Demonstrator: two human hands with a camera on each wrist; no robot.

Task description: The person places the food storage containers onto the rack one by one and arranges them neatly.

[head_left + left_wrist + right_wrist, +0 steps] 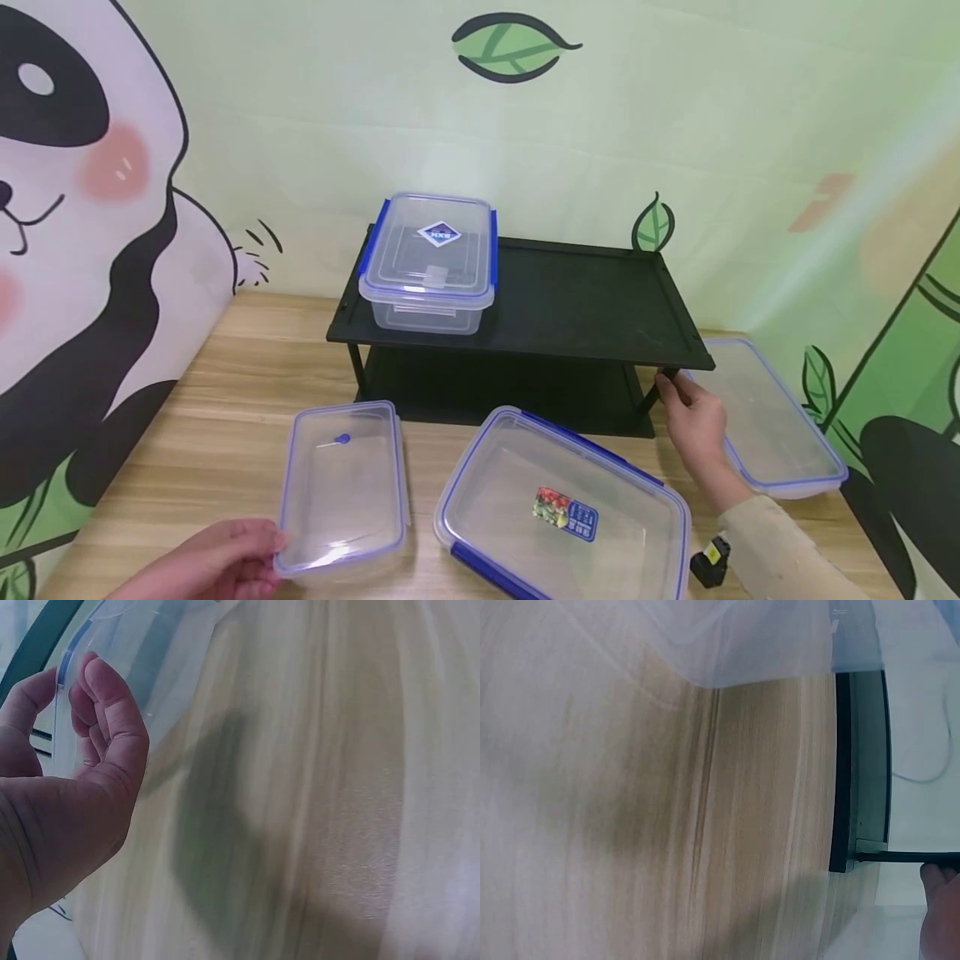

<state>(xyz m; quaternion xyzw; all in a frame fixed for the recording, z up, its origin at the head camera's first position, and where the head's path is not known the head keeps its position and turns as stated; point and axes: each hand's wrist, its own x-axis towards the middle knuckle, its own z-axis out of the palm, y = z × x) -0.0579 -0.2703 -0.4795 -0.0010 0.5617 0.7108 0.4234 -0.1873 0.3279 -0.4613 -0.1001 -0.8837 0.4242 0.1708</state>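
Observation:
My left hand (pixel 228 557) pinches the near left corner of a small clear food container (pixel 341 492) with a blue-edged lid; in the left wrist view the thumb and fingers (pixel 112 712) lie on either side of its rim. With my right hand (pixel 693 417) I hold the front right leg of a black two-tier rack (pixel 585 300), just under the top shelf. The right wrist view shows only part of that hand (pixel 941 911) at the leg, with the rack's lower shelf (pixel 868 765) beside it. Some right fingers are hidden behind the leg.
A lidded container with blue clips (pixel 427 250) stands on the rack's top left. One large container (pixel 562 508) lies in front of the rack, and another container (pixel 765 417) sits right of it. The wooden table (pixel 247 358) meets a printed wall cloth (pixel 315 150).

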